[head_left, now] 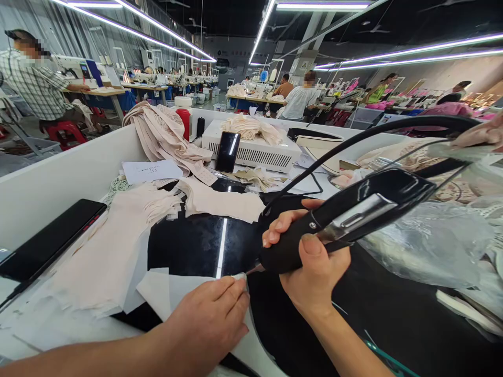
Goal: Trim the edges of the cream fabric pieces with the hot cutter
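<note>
My right hand (314,262) is wrapped round a black corded hand tool (346,214) with a silver lever along its side, the thumb near the lever. The tool's narrow tip (256,269) points left, close to the fingers of my left hand (216,314). Those fingers are pressed together on the corner of a thin white sheet (155,290), cloth or paper, which lies over the glossy black surface (188,251). Whether the tip touches the sheet I cannot tell. Beyond my hands lies a stack of pale pink fabric pieces (223,201).
More pale fabric (106,251) and a black phone (51,238) lie left. A second phone (228,152) leans on a white vented box (251,146). Clear plastic bags (428,241) are at right. The tool's thick cable (353,139) arches overhead. A white wall (66,178) edges the table.
</note>
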Tool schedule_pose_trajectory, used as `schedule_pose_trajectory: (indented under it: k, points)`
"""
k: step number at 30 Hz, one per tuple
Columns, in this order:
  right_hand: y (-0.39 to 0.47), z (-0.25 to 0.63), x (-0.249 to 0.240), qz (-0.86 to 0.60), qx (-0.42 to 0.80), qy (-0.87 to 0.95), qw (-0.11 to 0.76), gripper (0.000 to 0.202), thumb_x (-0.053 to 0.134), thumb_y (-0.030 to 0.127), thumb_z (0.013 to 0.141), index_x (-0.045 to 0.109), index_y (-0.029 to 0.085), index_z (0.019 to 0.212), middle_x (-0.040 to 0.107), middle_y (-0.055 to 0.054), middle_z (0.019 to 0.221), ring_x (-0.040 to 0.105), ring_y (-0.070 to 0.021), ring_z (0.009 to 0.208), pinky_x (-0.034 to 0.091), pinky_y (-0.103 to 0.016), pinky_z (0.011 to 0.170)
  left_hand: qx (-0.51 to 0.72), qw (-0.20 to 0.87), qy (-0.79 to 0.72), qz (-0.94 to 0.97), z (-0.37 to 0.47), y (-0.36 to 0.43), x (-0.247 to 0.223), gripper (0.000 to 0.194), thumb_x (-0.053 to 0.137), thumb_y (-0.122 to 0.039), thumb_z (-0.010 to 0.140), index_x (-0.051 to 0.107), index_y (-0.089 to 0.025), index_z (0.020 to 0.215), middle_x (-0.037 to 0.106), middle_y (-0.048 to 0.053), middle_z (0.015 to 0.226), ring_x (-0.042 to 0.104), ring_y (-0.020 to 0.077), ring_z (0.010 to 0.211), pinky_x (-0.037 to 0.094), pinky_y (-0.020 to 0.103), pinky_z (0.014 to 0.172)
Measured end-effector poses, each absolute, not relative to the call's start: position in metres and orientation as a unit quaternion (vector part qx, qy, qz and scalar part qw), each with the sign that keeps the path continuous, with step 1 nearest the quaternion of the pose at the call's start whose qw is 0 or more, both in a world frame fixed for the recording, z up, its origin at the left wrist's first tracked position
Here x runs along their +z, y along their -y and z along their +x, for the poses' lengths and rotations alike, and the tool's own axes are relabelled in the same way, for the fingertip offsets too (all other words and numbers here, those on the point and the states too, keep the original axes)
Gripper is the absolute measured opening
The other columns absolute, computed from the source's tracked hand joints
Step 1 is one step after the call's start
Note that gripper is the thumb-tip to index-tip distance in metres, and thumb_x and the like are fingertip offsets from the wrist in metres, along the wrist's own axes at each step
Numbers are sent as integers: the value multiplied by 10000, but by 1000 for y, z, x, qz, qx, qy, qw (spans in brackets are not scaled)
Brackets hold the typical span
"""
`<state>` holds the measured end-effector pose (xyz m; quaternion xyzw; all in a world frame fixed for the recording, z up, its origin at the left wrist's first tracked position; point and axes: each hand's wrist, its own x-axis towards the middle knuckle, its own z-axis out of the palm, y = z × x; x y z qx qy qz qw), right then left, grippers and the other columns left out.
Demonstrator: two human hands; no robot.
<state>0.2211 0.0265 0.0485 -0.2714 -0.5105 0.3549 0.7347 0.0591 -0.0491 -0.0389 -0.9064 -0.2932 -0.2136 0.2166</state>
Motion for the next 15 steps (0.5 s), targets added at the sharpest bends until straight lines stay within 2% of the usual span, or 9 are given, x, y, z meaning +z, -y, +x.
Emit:
schedule_pose_trajectory:
  k: [6, 9, 15]
  points:
    - [-27, 222, 51, -269, 362, 500, 739, 521, 942, 576, 775, 658, 295, 1110, 626, 43, 750, 555, -159, 551, 500, -288, 477, -250, 211, 294, -898, 61, 49, -34, 333, 494, -288, 1177, 743, -84, 1260, 818, 96, 1243, 732, 187, 1234, 501, 306, 1114]
    - [-26, 224, 57, -268, 367, 487, 746, 523, 964, 569, 746, 673, 296, 1084, 631, 44, 739, 553, -155, 559, 497, -275, 481, -254, 210, 304, -894, 61, 49, -36, 364, 451, -299, 1193, 739, -89, 1267, 814, 92, 1262, 739, 181, 1229, 507, 297, 1101]
    - [-24, 223, 57, -269, 366, 493, 742, 490, 936, 568, 775, 673, 303, 1092, 615, 49, 751, 549, -151, 557, 493, -274, 481, -245, 223, 300, -894, 62, 49, -37, 337, 484, -287, 1184, 745, -91, 1270, 815, 88, 1257, 730, 183, 1234, 506, 305, 1102]
